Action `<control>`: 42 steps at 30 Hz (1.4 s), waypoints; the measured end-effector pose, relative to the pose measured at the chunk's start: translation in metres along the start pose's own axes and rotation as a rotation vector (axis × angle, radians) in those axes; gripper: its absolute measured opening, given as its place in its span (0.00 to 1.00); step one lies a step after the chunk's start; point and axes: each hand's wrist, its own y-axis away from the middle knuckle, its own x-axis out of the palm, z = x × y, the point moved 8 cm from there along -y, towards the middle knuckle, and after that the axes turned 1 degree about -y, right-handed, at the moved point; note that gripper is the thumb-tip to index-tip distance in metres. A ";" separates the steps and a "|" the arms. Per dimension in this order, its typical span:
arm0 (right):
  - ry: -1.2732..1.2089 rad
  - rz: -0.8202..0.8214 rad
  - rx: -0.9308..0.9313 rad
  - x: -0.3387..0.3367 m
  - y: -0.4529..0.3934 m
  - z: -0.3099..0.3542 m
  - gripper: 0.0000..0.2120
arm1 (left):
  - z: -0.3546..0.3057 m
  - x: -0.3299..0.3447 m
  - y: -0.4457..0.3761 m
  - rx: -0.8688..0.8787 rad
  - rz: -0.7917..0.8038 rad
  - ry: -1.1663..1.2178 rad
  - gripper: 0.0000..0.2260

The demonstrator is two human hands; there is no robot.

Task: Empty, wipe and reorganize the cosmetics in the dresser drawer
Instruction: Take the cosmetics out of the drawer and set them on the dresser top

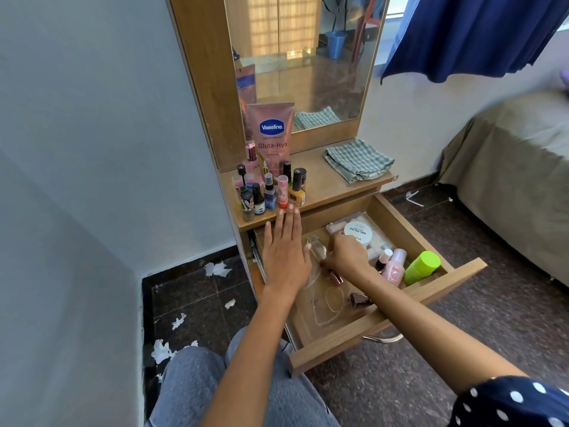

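Note:
The wooden dresser drawer is pulled out. Inside lie a white nail polish remover tub, a lime green bottle, a pale pink bottle, small bottles and a clear plastic piece. My right hand reaches into the drawer with its fingers closed around a clear glass bottle. My left hand hovers flat and open over the drawer's left back corner, its fingertips near the dresser top. On that top stand a pink Vaseline tube and several nail polish bottles.
A folded checked cloth lies on the right of the dresser top, below the mirror. Torn white paper scraps litter the dark floor on the left. A bed stands to the right and a blue curtain hangs above it.

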 end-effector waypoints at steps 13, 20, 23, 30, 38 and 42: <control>0.017 0.067 0.009 0.015 0.009 -0.027 0.22 | -0.036 0.033 0.006 0.288 0.248 0.131 0.33; -0.202 -0.033 0.055 0.018 0.001 -0.036 0.13 | -0.031 0.057 -0.010 0.185 0.373 0.158 0.26; -0.259 -0.060 0.050 0.017 -0.003 -0.036 0.11 | -0.030 0.048 -0.014 0.132 0.363 0.244 0.19; -0.593 -0.206 -0.026 -0.001 0.008 -0.034 0.13 | -0.014 0.049 -0.014 0.053 0.349 0.278 0.21; -0.760 -0.382 -0.318 -0.037 0.023 -0.004 0.16 | -0.010 0.037 -0.016 0.074 0.123 0.344 0.19; -0.730 -0.486 -0.459 -0.052 0.032 0.008 0.13 | -0.008 0.024 -0.015 0.048 0.038 0.524 0.13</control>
